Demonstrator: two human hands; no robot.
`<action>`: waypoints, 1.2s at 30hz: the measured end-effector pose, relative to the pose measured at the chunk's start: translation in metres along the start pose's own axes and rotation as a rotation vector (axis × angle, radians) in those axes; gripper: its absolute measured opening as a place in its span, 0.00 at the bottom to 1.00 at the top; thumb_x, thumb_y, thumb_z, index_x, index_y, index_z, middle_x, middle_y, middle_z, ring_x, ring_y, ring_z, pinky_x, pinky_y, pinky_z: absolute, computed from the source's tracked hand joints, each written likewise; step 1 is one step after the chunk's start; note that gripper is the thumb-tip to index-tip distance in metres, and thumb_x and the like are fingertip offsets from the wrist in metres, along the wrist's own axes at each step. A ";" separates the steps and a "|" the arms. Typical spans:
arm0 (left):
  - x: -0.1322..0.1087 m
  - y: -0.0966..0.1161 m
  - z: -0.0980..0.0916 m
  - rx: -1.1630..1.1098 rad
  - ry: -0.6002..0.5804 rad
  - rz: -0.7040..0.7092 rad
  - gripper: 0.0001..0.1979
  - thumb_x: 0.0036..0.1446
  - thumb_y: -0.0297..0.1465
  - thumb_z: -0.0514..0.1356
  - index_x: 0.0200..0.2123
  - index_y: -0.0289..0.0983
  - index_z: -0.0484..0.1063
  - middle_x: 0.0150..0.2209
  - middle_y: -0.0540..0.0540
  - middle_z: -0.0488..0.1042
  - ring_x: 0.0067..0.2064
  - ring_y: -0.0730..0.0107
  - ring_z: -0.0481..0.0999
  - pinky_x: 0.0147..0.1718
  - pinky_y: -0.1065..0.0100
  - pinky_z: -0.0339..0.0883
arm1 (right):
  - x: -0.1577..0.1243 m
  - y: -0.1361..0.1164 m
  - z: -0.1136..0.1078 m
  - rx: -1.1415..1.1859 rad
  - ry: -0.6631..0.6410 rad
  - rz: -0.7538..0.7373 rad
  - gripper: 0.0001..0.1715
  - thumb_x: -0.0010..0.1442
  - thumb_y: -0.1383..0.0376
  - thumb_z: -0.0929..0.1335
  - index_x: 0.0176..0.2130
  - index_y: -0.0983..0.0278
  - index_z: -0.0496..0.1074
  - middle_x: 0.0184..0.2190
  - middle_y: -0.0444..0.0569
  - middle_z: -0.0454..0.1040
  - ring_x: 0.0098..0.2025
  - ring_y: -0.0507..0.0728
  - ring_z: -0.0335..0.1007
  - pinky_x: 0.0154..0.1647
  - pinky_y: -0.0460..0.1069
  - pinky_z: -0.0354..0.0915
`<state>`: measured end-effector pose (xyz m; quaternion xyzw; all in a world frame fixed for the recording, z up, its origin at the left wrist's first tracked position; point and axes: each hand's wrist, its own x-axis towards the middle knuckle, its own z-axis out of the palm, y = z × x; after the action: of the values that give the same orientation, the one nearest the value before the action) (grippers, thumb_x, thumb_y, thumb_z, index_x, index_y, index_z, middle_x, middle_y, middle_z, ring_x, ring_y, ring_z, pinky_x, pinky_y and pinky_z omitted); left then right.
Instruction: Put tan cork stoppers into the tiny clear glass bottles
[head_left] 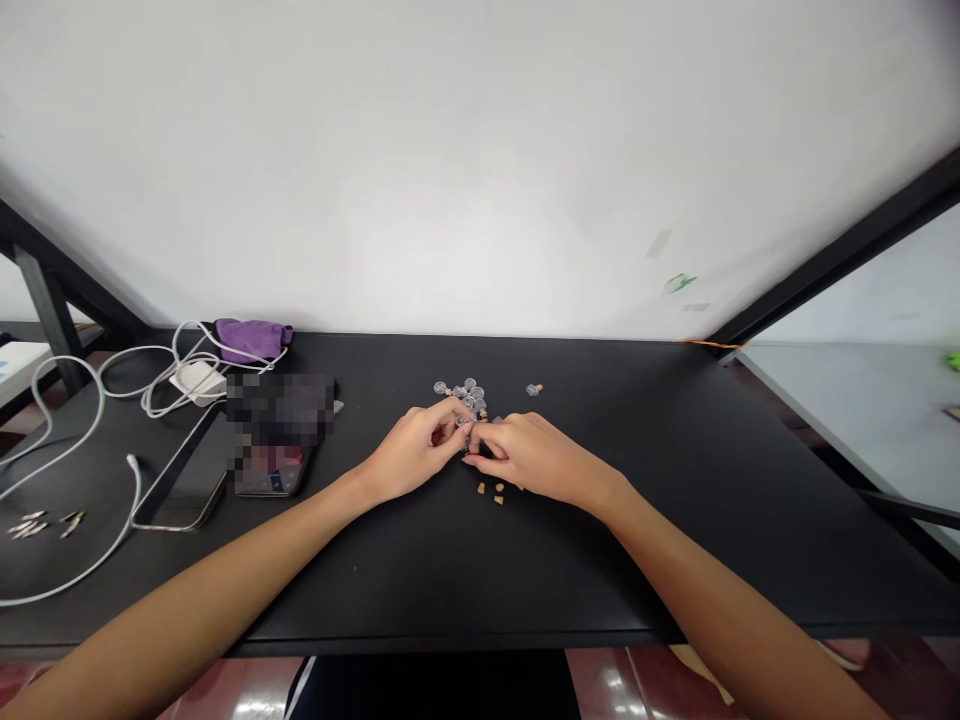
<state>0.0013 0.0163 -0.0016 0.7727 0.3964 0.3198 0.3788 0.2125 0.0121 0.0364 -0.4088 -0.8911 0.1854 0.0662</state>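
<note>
Over the middle of the black table [420, 570], my two hands meet at the fingertips. My left hand [415, 452] is closed in a pinch on a tiny clear bottle [462, 422], partly covered by the fingers. My right hand [536, 455] is closed with bent fingers against the left fingertips; what it grips there is hidden. Just beyond the hands lies a pile of tiny clear bottles [470, 394]. Another small bottle [532, 390], with a light brown stopper, lies apart to the right. Several small tan corks [499, 500] are scattered below my right hand.
To the left lie a phone [184, 480], a second dark device [274, 480] partly blurred out, a tangled white cable [97, 410], a white charger [197, 382] and a purple cloth [251, 338]. Small metallic pieces [28, 525] sit at far left. A white wall [450, 180] stands behind.
</note>
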 end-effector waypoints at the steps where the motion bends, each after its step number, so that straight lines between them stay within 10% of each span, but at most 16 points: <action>1: 0.000 0.000 0.000 0.011 -0.006 -0.003 0.07 0.69 0.34 0.54 0.44 0.40 0.71 0.23 0.57 0.57 0.25 0.75 0.56 0.28 0.72 0.54 | 0.000 0.000 0.000 0.000 -0.005 0.000 0.11 0.68 0.61 0.70 0.33 0.61 0.73 0.20 0.39 0.66 0.23 0.50 0.59 0.29 0.47 0.47; 36: -0.003 0.007 0.001 0.325 -0.114 0.021 0.07 0.69 0.32 0.54 0.43 0.42 0.71 0.25 0.56 0.69 0.25 0.73 0.66 0.29 0.71 0.54 | -0.006 0.000 -0.001 -0.035 -0.079 -0.049 0.18 0.71 0.63 0.67 0.29 0.63 0.66 0.33 0.44 0.77 0.31 0.53 0.69 0.31 0.49 0.53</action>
<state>0.0028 0.0109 0.0030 0.8448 0.4124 0.2110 0.2676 0.2168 0.0082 0.0379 -0.3803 -0.9059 0.1841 0.0281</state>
